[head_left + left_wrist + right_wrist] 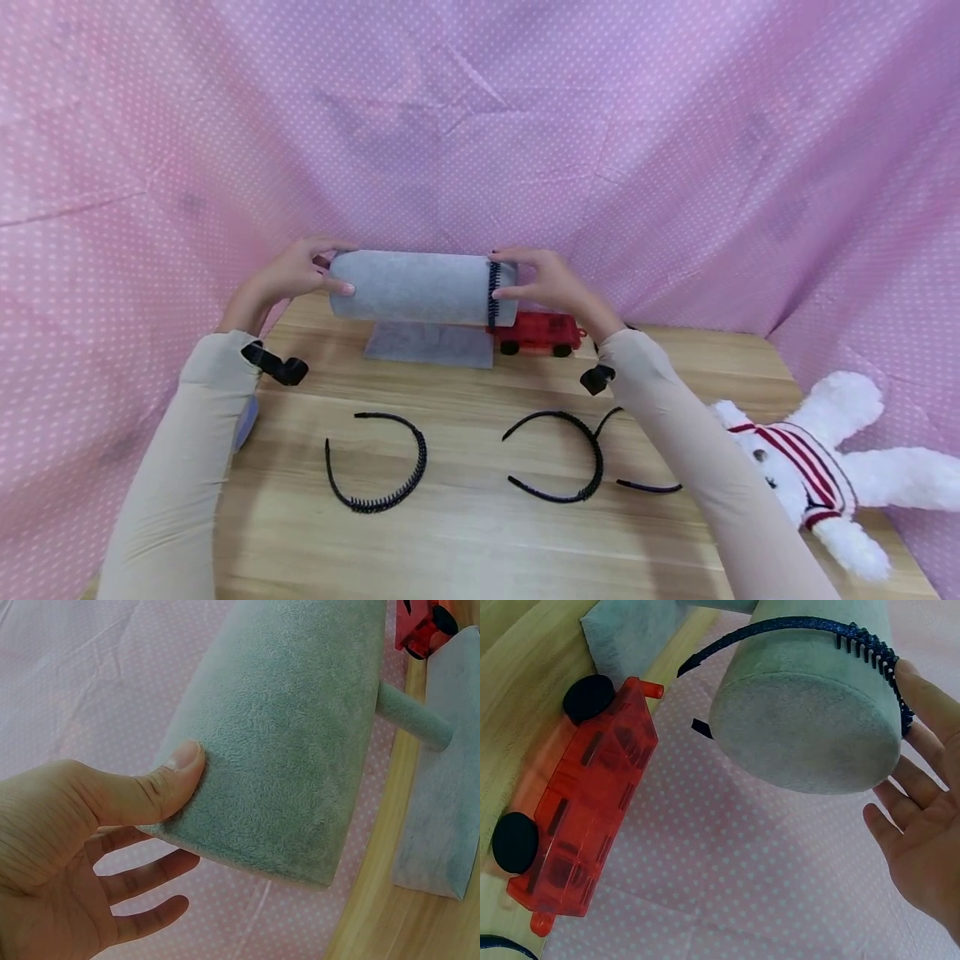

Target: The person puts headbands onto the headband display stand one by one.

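Note:
A grey plush headband stand (416,287) has a thick horizontal roll above a flat base (427,343), joined by a short post seen in the left wrist view. My left hand (296,268) holds the roll's left end, thumb (180,769) on the plush and the other fingers around the edge. Near the right end, a black toothed headband (493,307) sits around the roll, its two tips (694,664) sticking out past the underside in the right wrist view. My right hand (553,282) pinches this headband at its toothed part, the lower fingers spread beside the roll's end.
Loose black headbands lie on the wooden table, one at left (422,454), one at centre right (597,458), another (648,487) partly under my right sleeve. A red toy car (540,332) stands beside the base. A white plush toy (843,475) lies at right; pink dotted cloth (480,150) hangs behind.

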`<action>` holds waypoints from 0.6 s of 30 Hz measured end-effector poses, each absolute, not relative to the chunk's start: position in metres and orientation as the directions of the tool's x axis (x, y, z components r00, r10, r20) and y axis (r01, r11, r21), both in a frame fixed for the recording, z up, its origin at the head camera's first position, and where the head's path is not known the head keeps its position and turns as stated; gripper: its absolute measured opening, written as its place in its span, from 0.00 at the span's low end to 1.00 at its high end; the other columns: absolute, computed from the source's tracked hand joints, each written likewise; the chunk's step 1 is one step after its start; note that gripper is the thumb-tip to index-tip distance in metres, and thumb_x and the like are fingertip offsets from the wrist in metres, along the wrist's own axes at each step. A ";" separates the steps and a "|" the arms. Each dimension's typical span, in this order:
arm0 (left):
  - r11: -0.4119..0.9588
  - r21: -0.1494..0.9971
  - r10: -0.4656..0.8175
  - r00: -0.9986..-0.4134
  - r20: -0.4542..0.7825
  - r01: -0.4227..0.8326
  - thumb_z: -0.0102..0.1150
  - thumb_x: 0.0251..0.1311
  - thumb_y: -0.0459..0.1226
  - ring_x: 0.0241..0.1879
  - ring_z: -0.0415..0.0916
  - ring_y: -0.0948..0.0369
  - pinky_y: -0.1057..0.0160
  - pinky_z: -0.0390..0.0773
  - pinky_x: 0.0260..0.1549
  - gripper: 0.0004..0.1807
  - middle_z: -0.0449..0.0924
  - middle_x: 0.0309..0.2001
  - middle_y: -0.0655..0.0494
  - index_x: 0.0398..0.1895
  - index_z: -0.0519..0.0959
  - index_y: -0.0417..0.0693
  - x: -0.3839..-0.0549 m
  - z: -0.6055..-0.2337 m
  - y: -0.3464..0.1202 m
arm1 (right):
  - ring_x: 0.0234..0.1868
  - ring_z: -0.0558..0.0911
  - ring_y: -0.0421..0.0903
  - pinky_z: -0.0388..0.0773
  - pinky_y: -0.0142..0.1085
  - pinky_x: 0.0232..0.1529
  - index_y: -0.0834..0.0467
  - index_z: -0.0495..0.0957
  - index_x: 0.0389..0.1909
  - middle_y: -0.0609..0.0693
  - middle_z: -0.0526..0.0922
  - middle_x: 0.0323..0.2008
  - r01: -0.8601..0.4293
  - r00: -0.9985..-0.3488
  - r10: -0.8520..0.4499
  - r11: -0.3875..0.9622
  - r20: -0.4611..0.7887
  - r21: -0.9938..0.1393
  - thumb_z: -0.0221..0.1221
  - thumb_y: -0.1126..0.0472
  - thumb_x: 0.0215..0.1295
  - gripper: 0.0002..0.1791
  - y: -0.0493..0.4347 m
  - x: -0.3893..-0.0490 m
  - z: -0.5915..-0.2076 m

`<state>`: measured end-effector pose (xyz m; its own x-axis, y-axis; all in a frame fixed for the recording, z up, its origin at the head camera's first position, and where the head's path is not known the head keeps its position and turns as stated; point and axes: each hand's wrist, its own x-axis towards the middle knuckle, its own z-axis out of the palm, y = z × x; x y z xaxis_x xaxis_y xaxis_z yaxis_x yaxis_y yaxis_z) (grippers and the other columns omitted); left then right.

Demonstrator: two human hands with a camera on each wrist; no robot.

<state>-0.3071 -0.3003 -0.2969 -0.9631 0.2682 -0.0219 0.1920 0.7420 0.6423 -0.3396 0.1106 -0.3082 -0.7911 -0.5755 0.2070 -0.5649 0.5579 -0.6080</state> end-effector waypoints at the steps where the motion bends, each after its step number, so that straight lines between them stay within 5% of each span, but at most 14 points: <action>1: 0.744 0.640 0.268 -0.963 -0.024 0.191 0.73 0.60 0.40 0.67 0.66 0.36 0.37 0.74 0.59 0.42 0.58 0.77 0.38 0.77 0.65 0.47 -0.306 -0.297 -0.301 | 0.76 0.68 0.48 0.60 0.48 0.78 0.48 0.77 0.68 0.48 0.74 0.71 -0.565 -0.793 -0.572 0.558 0.212 -0.608 0.73 0.50 0.60 0.34 0.109 -0.339 -0.309; 18: 0.745 0.639 0.273 -0.962 -0.026 0.194 0.73 0.59 0.40 0.67 0.67 0.36 0.37 0.75 0.59 0.42 0.61 0.76 0.38 0.76 0.65 0.47 -0.306 -0.297 -0.301 | 0.75 0.69 0.45 0.63 0.42 0.76 0.48 0.76 0.69 0.48 0.74 0.71 -0.554 -0.792 -0.581 0.555 0.187 -0.621 0.73 0.50 0.60 0.34 0.068 -0.337 -0.306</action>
<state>-0.3063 -0.3011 -0.2967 -0.9618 0.2727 -0.0261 0.1937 0.7446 0.6387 -0.3374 0.0676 -0.3056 -0.7920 -0.5811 0.1873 -0.5539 0.5548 -0.6208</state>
